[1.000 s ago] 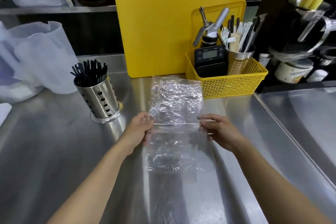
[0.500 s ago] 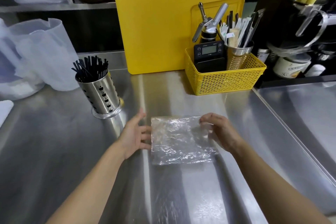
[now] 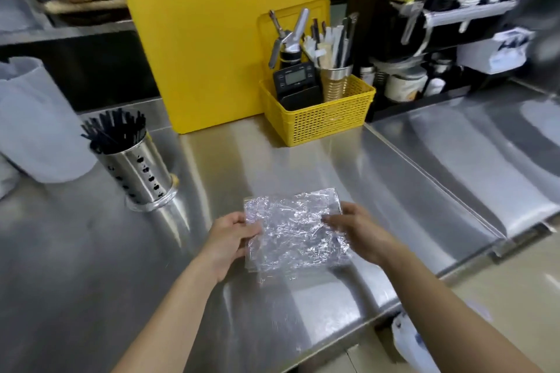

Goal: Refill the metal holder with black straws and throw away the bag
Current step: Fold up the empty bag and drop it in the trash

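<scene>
A clear crinkled plastic bag point(image 3: 292, 230), folded to a rough square, is held just above the steel counter point(image 3: 75, 266). My left hand point(image 3: 230, 239) grips its left edge, thumb on top. My right hand point(image 3: 353, 228) pinches its right edge. To the left stands the perforated metal holder point(image 3: 141, 174), filled with black straws point(image 3: 113, 129) sticking out of its top.
A yellow cutting board point(image 3: 212, 51) leans at the back. Beside it a yellow basket point(image 3: 321, 118) holds a scale, a dispenser and a cup of utensils. A translucent jug point(image 3: 36, 124) stands far left. A white-bagged bin point(image 3: 412, 339) shows below the counter's front edge.
The bag went from spread long on the counter to folded in half, and now both hands hold it lifted off the surface. The camera has turned to the right.
</scene>
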Demonstrator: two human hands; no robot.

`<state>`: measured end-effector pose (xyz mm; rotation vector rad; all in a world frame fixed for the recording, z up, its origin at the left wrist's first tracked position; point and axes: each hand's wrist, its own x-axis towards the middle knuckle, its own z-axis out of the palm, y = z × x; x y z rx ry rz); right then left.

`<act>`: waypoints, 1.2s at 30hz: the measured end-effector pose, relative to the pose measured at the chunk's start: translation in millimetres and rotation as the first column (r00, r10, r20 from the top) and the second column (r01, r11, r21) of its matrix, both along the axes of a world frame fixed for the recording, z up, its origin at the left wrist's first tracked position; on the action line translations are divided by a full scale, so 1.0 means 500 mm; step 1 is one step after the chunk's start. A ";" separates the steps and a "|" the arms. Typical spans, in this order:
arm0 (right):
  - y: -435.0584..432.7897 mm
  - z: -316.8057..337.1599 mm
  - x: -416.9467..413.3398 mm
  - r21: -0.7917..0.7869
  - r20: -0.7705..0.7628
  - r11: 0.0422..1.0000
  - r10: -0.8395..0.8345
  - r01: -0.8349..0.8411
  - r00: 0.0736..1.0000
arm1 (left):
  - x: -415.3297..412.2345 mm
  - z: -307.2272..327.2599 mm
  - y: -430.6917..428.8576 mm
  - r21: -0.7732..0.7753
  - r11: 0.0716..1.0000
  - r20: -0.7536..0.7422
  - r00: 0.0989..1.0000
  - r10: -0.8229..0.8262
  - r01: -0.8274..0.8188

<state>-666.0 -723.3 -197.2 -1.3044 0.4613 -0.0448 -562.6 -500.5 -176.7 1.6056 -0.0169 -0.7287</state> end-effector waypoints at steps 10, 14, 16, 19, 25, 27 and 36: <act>-0.077 0.030 -0.243 -0.191 0.017 0.878 -0.443 0.438 0.896 | -0.131 0.007 -0.187 -0.022 0.977 0.144 0.967 -0.208 0.214; -0.149 0.021 -0.342 -0.188 0.051 0.798 -0.575 0.573 0.817 | -0.216 -0.011 -0.298 -0.015 0.958 0.272 0.923 -0.272 0.287; -0.195 0.007 -0.391 -0.189 0.063 0.763 -0.619 0.618 0.783 | -0.264 -0.023 -0.361 -0.018 0.954 0.324 0.904 -0.279 0.301; -0.280 -0.019 -0.472 -0.192 0.058 0.740 -0.647 0.645 0.760 | -0.337 -0.050 -0.457 0.035 0.940 0.417 0.850 -0.321 0.338; -0.448 -0.098 -0.617 -0.361 -0.054 0.691 -0.686 0.626 0.726 | -0.497 -0.114 -0.596 0.265 0.914 0.633 0.660 -0.405 0.307; -0.477 -0.137 -0.644 -0.411 -0.120 0.699 -0.678 0.585 0.725 | -0.528 -0.143 -0.608 0.327 0.888 0.621 0.635 -0.459 0.323; -0.541 -0.458 -0.643 -0.377 -0.272 0.638 -0.769 0.671 0.579 | -0.581 -0.426 -0.688 0.611 0.642 0.473 0.436 -0.765 0.463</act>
